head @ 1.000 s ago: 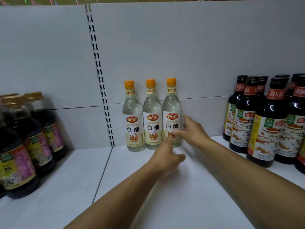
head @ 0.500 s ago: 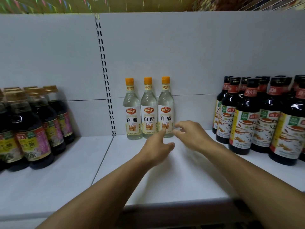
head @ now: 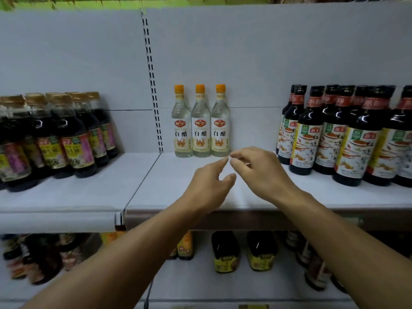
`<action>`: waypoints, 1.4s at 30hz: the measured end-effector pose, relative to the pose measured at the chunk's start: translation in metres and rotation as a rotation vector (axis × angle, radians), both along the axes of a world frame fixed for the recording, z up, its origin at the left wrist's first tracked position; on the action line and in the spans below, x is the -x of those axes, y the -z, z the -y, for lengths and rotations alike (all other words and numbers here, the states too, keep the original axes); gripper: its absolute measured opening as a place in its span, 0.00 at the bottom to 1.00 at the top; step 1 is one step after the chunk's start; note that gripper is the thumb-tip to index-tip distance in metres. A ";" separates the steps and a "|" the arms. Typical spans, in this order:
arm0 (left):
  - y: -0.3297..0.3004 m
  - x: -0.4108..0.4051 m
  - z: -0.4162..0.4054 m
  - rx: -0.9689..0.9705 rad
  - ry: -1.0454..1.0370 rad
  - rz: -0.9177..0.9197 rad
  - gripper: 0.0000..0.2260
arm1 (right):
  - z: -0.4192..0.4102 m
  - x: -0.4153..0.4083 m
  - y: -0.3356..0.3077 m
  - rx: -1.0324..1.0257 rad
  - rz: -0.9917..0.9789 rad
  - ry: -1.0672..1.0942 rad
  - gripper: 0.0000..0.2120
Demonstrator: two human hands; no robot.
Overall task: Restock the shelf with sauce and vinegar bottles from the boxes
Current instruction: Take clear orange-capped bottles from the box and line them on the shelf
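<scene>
head view | three vinegar bottles (head: 201, 121) stand upright at the back of the shelf (head: 174, 186), beyond both hands | left hand (head: 209, 186) and right hand (head: 260, 172) hold nothing, fingers loose | right hand nearer the rightmost bottle

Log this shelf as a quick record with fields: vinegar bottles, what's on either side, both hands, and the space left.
vinegar: three clear vinegar bottles with orange caps, upright in a row at the back panel
left side: dark sauce bottles with gold caps
right side: dark sauce bottles with black caps
left hand: empty, fingers relaxed, off the bottles
right hand: empty, in front of the row
free space: bare shelf board in front of the vinegar
</scene>
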State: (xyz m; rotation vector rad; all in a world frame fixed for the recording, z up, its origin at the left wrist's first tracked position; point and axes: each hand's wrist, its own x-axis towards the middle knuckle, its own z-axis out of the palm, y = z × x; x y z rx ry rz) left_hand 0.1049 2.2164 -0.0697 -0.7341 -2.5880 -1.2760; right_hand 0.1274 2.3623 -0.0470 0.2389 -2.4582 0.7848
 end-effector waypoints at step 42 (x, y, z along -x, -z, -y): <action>0.139 -0.176 0.125 0.037 0.289 0.101 0.18 | 0.123 -0.202 0.148 0.099 0.116 0.047 0.12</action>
